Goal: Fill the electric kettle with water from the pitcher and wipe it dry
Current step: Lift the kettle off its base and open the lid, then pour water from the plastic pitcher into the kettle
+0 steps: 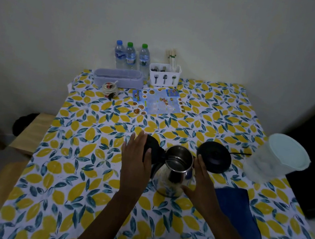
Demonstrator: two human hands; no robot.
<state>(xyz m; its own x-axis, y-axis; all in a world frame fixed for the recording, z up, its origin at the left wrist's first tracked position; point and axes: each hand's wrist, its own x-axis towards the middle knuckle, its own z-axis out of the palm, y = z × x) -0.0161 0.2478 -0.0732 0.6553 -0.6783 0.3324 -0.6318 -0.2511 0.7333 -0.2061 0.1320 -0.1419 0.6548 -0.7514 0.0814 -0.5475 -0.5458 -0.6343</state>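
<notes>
Dimly lit, a bench (90, 150) covered in a lemon-print cloth fills the view from above. Near its front centre stands a steel electric kettle (174, 173), its black lid (152, 149) swung open to the left so the inside shows; whether it holds water is too dark to tell. The left hand (135, 163) lies flat with fingers extended against the open lid, hiding the kettle's handle. The right hand (201, 184) cups the kettle's right side, fingers loosely curved around the body. Just right of the kettle sits its round black base (214, 157), its cord mostly out of sight. A translucent lidded pitcher (277, 159) stands at the right edge, its contents unclear. A blue cloth (240, 213) lies near the right forearm.
</notes>
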